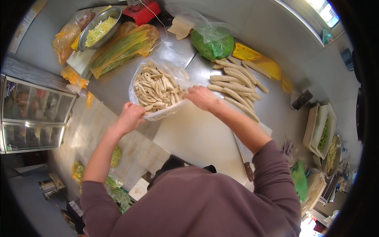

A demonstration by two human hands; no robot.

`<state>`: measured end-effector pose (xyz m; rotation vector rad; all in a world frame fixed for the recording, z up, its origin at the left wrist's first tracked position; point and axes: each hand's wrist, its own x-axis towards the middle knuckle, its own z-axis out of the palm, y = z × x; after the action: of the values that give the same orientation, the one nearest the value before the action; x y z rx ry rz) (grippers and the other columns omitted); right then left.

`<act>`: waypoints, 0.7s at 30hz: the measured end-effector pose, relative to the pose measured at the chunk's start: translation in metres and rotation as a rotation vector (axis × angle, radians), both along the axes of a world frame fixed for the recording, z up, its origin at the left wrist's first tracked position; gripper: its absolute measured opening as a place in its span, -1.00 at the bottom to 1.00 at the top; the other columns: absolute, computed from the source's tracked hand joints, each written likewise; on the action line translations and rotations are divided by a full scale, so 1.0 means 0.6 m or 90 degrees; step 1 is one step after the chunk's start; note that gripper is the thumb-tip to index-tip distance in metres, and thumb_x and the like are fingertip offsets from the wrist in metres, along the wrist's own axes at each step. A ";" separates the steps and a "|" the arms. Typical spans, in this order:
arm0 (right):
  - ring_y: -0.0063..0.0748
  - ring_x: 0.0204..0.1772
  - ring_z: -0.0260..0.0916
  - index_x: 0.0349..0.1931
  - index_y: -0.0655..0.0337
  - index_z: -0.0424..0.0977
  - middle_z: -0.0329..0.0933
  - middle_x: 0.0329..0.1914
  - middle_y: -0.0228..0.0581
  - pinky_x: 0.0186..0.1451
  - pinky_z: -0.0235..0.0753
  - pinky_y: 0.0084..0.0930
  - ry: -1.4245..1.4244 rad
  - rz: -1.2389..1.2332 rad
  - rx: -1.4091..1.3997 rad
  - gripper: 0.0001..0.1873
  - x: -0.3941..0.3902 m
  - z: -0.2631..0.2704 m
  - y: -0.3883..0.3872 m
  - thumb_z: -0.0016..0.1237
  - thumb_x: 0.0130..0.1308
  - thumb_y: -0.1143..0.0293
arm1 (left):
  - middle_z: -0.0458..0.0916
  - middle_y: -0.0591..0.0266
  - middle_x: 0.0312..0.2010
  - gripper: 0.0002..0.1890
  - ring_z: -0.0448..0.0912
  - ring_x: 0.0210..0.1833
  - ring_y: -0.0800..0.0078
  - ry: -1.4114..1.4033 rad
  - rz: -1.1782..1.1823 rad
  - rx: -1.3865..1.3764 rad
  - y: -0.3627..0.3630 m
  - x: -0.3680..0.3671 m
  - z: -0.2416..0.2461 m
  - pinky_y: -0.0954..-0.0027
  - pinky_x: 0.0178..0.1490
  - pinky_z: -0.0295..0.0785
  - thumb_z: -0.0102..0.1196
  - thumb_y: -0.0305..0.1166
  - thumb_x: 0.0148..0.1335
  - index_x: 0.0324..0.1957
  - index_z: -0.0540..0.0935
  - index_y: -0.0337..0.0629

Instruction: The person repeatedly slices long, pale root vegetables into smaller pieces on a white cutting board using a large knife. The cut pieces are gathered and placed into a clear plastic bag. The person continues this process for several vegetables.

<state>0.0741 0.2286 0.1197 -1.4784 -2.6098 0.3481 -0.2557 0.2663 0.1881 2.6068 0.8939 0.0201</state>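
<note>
A clear plastic bag (160, 114) stands on the steel counter, its mouth spread wide. Inside lies a heap of pale slant-cut food slices (155, 87), several with a hollow centre. My left hand (131, 116) grips the bag's near left rim. On the right side of the bag, my right hand (202, 96) pinches the gathered plastic. Long pale food sticks (237, 80), uncut, lie in a loose pile just beyond my right hand. Below the bag is a white cutting board (201, 133). A knife with a brown handle (249, 171) rests at its right edge, its blade partly under my right forearm.
A steel bowl of shredded vegetable (117, 14), bagged long green vegetables (124, 50) and a green bag (211, 43) line the counter's back. A yellow slicer (257, 60) leans behind the sticks. At right are a phone (302, 100) and white trays (315, 130). A glass-doored cabinet (35, 100) stands left.
</note>
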 end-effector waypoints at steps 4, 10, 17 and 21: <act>-0.06 -0.06 0.50 -0.29 0.22 0.49 0.50 -0.24 -0.10 0.00 0.51 -0.20 -0.077 -0.050 -0.158 -0.87 0.040 0.080 0.022 -0.13 0.22 0.46 | 0.55 0.29 -0.44 -0.71 0.53 -0.22 0.29 -0.022 -0.015 0.054 0.018 0.000 0.025 0.27 0.03 0.26 0.38 -0.50 -0.14 -0.37 0.54 -0.10; -0.11 0.00 0.46 -0.18 0.22 0.50 0.48 -0.14 -0.11 0.02 0.52 -0.23 -0.013 -0.185 -0.038 -0.78 0.024 0.144 0.085 0.01 0.14 0.59 | 0.51 0.25 -0.49 -0.69 0.55 -0.23 0.23 -0.026 -0.003 0.012 0.068 0.018 0.104 0.24 -0.15 0.35 0.40 -0.36 -0.11 -0.33 0.56 -0.13; -0.05 0.04 0.48 0.20 0.11 0.34 0.52 -0.05 -0.01 0.05 0.54 -0.21 0.043 -0.327 -0.060 -0.39 -0.086 0.058 0.178 0.18 0.08 0.36 | 0.29 0.00 0.14 -0.08 0.37 0.17 -0.01 0.086 0.360 0.050 0.089 0.076 0.037 0.04 0.07 0.46 0.37 0.07 -0.05 0.30 0.29 -0.12; 0.01 -0.09 0.56 -0.08 0.10 0.55 0.62 -0.19 -0.06 -0.03 0.53 -0.17 0.089 -0.397 -0.188 -0.71 -0.010 0.029 0.235 0.09 0.14 0.37 | 0.26 -0.10 0.20 -0.15 0.45 0.11 -0.09 0.176 0.404 -0.012 0.073 0.038 0.004 0.06 0.08 0.47 0.30 -0.34 0.03 0.37 0.18 -0.12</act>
<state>0.0679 0.3698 0.1368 -2.1616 -1.9124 0.7394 -0.2328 0.3100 0.1906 2.2292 1.7710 -0.1792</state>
